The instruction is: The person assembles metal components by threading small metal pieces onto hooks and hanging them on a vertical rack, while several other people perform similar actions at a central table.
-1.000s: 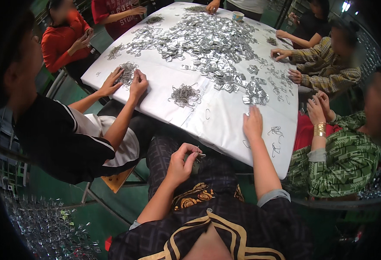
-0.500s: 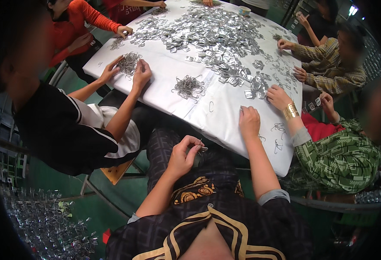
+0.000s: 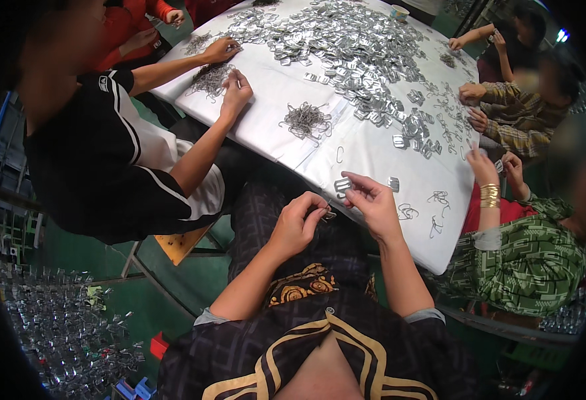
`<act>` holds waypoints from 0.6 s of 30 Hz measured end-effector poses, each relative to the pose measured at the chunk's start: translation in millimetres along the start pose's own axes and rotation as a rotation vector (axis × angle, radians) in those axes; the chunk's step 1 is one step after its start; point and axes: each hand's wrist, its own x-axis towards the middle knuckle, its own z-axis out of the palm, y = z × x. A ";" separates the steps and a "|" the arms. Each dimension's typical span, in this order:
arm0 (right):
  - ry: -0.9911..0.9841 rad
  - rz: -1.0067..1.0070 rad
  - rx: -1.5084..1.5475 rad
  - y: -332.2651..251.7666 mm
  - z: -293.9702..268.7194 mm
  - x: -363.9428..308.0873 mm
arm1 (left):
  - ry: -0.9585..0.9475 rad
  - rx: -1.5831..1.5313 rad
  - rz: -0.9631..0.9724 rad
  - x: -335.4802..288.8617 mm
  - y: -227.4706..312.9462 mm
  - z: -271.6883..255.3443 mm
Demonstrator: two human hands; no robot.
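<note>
Half a second ago the right hand [image 3: 373, 200] was down on the white table [image 3: 363, 163]; now it is up by the table's near edge, pinching a slotted silver buckle [image 3: 343, 188] between thumb and fingers; the left hand [image 3: 299, 223] is pinched as before, around a small metal piece [image 3: 331, 215]; the neighbour in the black-and-white shirt [image 3: 136, 157] has stretched one hand out beyond the wire heap that both hands flanked before.

The left fingers cover most of the small metal piece, so I can't make out its full shape; the right thumb overlaps part of the buckle; a hand of the person in the green patterned top [image 3: 526, 260] is blurred; the big pile of buckles [image 3: 346, 47] runs up to the picture's top edge.

The held buckle sits at the right fingertips, on the side facing the left hand, just beside it but apart; a single loose buckle [image 3: 393, 184] lies on the cloth just right of the right hand; loose wire hooks [image 3: 407, 212] lie nearby, and a heap of wire hooks [image 3: 307, 120] farther off, beyond both hands.
</note>
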 end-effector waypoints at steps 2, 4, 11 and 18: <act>-0.049 -0.049 -0.111 2.6 0.4 -3.4 | 0.015 0.045 0.026 0.0 0.4 1.2; -0.085 -0.136 -0.288 1.4 1.1 -5.8 | 0.019 0.127 0.063 0.8 2.0 0.7; 0.009 -0.143 -0.349 -4.8 10.7 -21.9 | -0.046 0.202 0.049 1.2 -5.3 -1.6; 0.067 -0.321 -0.493 5.0 8.2 -34.6 | 0.012 0.393 0.108 45.8 -39.2 -7.5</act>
